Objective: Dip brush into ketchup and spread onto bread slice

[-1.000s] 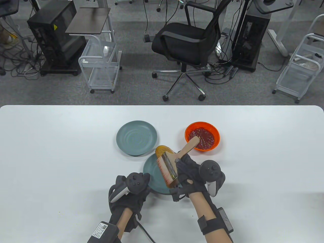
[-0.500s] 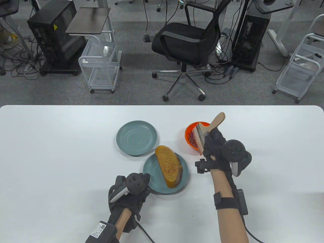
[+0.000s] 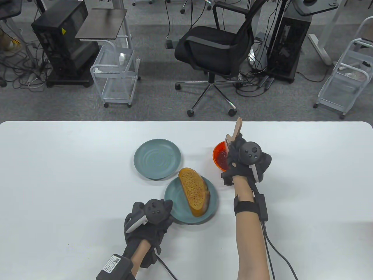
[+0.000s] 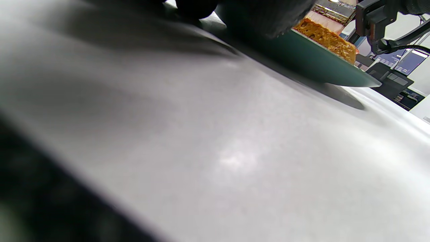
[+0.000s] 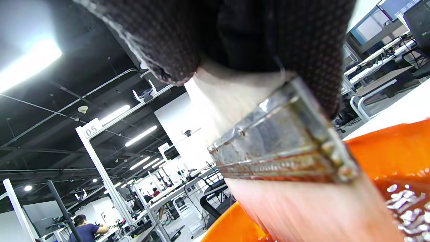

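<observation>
A browned bread slice point(image 3: 194, 191) lies on a teal plate point(image 3: 174, 201) near the table's front centre; it also shows in the left wrist view point(image 4: 327, 40). My right hand point(image 3: 244, 162) grips a wooden-handled brush point(image 3: 236, 129), held upright over the orange ketchup bowl point(image 3: 219, 156). In the right wrist view the brush's metal band point(image 5: 278, 148) and bristles point(image 5: 309, 211) reach down into the bowl point(image 5: 386, 154). My left hand point(image 3: 148, 221) rests on the table, touching the plate's left rim point(image 4: 302, 57); its fingers are hidden.
A second, empty teal plate point(image 3: 157, 158) sits left of the bowl. An office chair point(image 3: 215, 49), carts and computer towers stand on the floor beyond the table's far edge.
My right hand lifted the brush off the bread, carried it right and back to the ketchup bowl, and turned it upright with bristles down. The left hand stayed put.
</observation>
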A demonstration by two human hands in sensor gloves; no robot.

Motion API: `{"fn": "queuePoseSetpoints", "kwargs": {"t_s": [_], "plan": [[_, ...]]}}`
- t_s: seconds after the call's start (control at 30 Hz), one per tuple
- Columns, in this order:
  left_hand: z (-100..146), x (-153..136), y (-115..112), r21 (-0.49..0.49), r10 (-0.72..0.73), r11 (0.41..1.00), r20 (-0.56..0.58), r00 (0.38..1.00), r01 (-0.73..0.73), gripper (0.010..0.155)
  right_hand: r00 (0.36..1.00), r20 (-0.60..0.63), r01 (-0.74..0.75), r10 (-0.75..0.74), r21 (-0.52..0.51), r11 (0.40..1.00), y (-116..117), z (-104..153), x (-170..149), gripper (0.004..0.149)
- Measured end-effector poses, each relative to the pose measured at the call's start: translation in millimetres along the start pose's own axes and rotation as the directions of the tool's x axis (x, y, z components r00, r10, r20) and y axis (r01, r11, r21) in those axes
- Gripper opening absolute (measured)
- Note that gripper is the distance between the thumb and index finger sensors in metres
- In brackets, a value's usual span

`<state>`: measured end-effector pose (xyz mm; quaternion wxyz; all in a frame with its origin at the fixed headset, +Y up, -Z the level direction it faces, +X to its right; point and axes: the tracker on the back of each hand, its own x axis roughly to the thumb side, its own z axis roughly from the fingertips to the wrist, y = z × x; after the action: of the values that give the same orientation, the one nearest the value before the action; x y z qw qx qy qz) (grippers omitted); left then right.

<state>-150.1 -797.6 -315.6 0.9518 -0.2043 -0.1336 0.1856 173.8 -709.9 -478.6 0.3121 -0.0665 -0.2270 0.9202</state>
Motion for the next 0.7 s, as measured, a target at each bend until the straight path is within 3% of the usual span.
{"fn": "queuePoseSetpoints", "kwargs": {"t_s": [0.53,0.7], "plan": [[0,0,0,-0.001,-0.002,1.000,-0.001,1.000,0.002,0.058,1.000,0.024,-0.016,0.016,0.007,1.000,12,10,-3,0.050],[0,0,0,-0.001,-0.002,1.000,-0.001,1.000,0.002,0.058,0.999,0.046,-0.001,0.002,-0.028,1.000,3,12,-1,0.049]]}}
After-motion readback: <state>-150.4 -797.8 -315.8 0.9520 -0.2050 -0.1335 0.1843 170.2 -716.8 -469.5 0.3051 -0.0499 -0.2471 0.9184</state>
